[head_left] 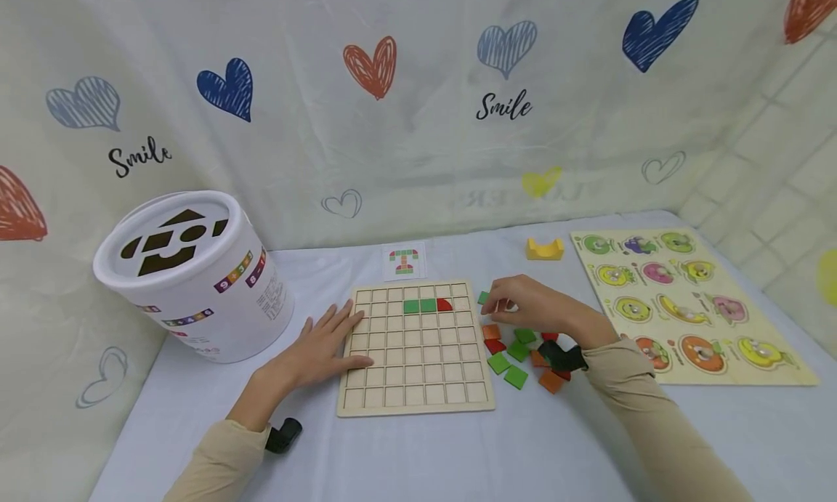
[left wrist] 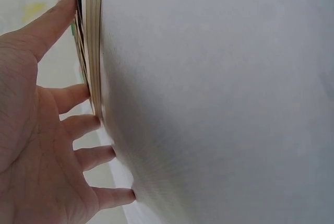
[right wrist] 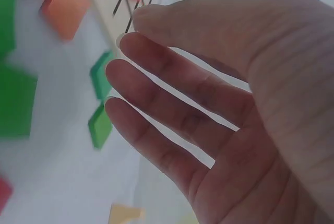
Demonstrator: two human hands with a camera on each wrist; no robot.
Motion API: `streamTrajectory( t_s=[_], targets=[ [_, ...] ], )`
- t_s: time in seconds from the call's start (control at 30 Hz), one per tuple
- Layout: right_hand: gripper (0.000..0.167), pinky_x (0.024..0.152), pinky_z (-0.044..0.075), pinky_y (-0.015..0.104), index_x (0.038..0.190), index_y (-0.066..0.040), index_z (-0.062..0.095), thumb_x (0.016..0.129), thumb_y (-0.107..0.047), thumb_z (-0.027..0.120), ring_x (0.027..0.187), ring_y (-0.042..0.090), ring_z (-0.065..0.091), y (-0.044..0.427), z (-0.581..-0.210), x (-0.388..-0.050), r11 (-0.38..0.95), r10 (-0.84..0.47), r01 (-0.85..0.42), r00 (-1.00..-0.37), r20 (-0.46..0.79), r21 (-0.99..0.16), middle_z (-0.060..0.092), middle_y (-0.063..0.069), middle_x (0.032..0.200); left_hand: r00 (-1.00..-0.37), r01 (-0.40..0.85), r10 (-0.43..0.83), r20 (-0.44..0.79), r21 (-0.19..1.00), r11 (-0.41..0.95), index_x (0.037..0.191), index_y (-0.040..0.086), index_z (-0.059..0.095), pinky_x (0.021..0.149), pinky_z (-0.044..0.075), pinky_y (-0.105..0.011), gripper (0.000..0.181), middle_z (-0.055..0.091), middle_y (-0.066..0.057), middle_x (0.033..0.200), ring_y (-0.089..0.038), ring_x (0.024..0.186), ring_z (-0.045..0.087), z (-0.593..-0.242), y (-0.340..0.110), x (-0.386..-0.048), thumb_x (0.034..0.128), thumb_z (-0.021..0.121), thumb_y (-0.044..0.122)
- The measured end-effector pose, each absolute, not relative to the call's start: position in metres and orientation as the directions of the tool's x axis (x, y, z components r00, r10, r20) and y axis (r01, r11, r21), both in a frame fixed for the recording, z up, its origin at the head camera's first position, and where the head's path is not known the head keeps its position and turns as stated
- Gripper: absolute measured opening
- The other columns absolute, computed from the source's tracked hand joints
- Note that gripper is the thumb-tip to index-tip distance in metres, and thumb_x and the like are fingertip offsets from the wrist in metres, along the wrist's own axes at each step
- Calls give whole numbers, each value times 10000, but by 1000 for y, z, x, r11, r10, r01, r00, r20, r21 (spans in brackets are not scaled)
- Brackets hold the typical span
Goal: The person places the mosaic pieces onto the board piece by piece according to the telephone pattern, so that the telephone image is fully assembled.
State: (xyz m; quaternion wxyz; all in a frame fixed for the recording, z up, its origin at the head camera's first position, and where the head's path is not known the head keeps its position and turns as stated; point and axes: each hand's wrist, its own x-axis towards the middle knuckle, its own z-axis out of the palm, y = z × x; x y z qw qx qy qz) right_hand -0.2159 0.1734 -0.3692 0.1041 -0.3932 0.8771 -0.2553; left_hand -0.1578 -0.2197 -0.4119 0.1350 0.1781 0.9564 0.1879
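Observation:
A wooden grid board (head_left: 407, 377) lies flat on the table. In its upper rows, two green square tiles (head_left: 420, 306) sit side by side, with a red rounded tile (head_left: 445, 305) to their right. My left hand (head_left: 314, 351) rests at the board's left edge, fingers spread, its thumb and some fingertips touching the board. Beyond the right edge my right hand (head_left: 532, 304) hovers with lightly bent fingers beside a green tile (head_left: 483, 297). The right wrist view shows nothing between thumb and fingers, and two green tiles (right wrist: 100, 126) lie just past the fingertips.
Loose green, red and orange tiles (head_left: 515, 376) are scattered right of the board, below my right hand. A pattern card (head_left: 404, 261) lies behind the board. A white bucket (head_left: 261, 306) stands left, a yellow block (head_left: 545, 250) back right, and a fruit puzzle board (head_left: 667, 328) far right.

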Motion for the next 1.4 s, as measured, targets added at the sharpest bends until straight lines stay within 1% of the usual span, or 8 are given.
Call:
streamTrajectory(
  t_s=[0.13,0.37,0.47,0.6,0.7,1.0,1.2,1.4],
  targets=[
    [109,853,611,393,1042,-18,788,952,6,731,881,143,675,195,-369,-216,597,-710,-609,-704,9,-523,694,-19,960,-900,286,391,-195,414,864,1658,95,297,1217,27,-728,932,112,-152,1747,-426,1598,55,-412,-220,-158,969,657,610],
    [143,852,616,456,1054,2,785,918,39,756,910,225,693,212,-368,-220,652,-651,-580,-759,33,-488,704,64,988,-900,290,393,-188,414,863,1655,89,304,1213,39,-736,933,125,-163,1743,-436,1595,68,-411,-220,-158,967,661,609],
    [139,855,615,458,1047,1,781,916,42,759,930,257,693,207,-368,-224,646,-655,-596,-753,55,-476,693,87,1008,-902,291,390,-187,406,866,1655,93,304,1214,44,-735,936,128,-158,1743,-432,1596,72,-412,-220,-158,965,660,615],
    [141,850,613,450,1054,5,778,921,48,753,950,301,693,195,-373,-230,603,-691,-634,-719,81,-484,684,110,1061,-901,291,391,-189,405,867,1656,95,304,1211,44,-740,944,127,-159,1743,-434,1596,70,-412,-220,-159,960,659,626],
    [169,853,613,446,1082,22,772,920,64,745,968,321,695,185,-378,-235,587,-701,-640,-708,84,-496,679,130,1102,-899,289,392,-195,409,866,1658,99,299,1212,39,-738,953,121,-155,1745,-430,1597,64,-412,-220,-159,956,660,633],
    [270,884,594,408,1187,73,740,918,56,751,982,278,679,166,-392,-241,662,-653,-578,-757,10,-477,677,156,1138,-899,291,391,-196,398,870,1657,99,302,1214,50,-735,950,127,-154,1745,-427,1598,71,-413,-220,-159,959,649,642],
    [223,843,593,384,1130,69,757,909,43,772,923,244,669,163,-396,-243,668,-660,-607,-751,35,-431,659,135,1071,-901,286,387,-195,403,869,1656,101,306,1218,47,-729,947,127,-151,1746,-422,1599,69,-411,-220,-158,956,660,633],
    [198,824,577,384,1109,55,771,913,24,775,902,223,638,158,-398,-244,696,-631,-580,-775,25,-423,657,121,1040,-900,288,389,-195,404,868,1657,101,303,1218,45,-728,949,125,-150,1746,-421,1600,67,-411,-220,-158,956,660,632]
  ],
)
